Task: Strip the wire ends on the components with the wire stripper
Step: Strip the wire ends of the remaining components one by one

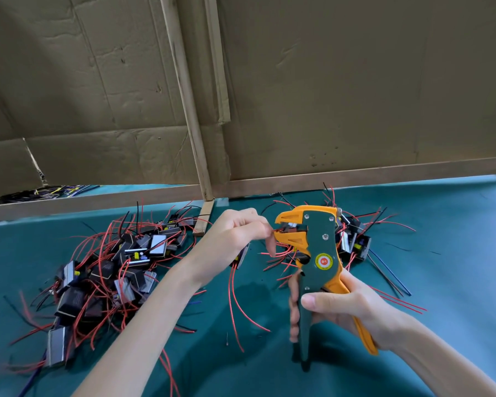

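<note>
Gripping the handles of the wire stripper (315, 253) in the right hand (344, 313), upright above the green counter (455, 253), with the orange jaws set around the end of a red wire (275, 231). Pinching that wire in the curled fingers of the left hand (235, 233), just left of the jaws, with its component (241, 257) hanging below. On the counter, a heap of components (121, 267) at left and a smaller cluster (352, 239) behind the stripper, under a cardboard wall (327, 81).

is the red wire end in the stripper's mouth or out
In. The red wire pinched by the left hand reaches into the orange mouth of the wire stripper; the right hand grips its handles.
</note>
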`<state>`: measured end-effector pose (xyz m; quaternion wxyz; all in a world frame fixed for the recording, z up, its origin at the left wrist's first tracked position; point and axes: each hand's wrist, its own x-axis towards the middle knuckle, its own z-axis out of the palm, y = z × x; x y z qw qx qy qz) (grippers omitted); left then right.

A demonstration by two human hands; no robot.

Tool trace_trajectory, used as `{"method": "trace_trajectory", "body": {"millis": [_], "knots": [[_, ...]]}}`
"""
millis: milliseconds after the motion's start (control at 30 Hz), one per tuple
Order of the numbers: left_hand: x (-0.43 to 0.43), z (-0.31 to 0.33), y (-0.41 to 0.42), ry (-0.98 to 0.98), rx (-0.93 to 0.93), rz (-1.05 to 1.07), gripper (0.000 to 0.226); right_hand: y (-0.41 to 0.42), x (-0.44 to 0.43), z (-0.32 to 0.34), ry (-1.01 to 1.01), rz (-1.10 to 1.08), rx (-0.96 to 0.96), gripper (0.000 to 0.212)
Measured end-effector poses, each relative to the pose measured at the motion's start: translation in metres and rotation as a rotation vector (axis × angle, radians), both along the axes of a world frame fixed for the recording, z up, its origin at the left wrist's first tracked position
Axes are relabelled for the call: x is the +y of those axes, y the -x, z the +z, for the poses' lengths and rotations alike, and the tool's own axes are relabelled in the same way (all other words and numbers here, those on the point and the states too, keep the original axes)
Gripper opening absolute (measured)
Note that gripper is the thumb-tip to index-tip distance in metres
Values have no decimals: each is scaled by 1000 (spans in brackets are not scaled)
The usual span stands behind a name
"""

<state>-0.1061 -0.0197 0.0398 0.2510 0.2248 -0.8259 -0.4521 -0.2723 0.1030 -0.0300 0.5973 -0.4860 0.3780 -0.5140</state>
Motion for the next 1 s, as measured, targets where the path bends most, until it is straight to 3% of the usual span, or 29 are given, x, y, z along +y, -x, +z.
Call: {"method": "trace_trajectory", "body": {"millis": [367, 600, 667, 800, 1000], "knots": [[-7, -5, -1, -30, -1, -79, 35, -4, -1, -3, -13, -75, 58, 22], [-13, -13, 2, -46, -36, -65, 25, -20, -5, -17, -95, -410, 75, 45], [-13, -16, 3, -65, -38, -68, 26, -16, -6, -16, -115, -352, 74, 43], [-16, -17, 1, -65, -62, -19, 24, -11, -9, -10, -37, -88, -114, 24], [-17, -4, 8, -142, 120, 147, 28, 5, -12, -4, 85, -105, -264, 28]]}}
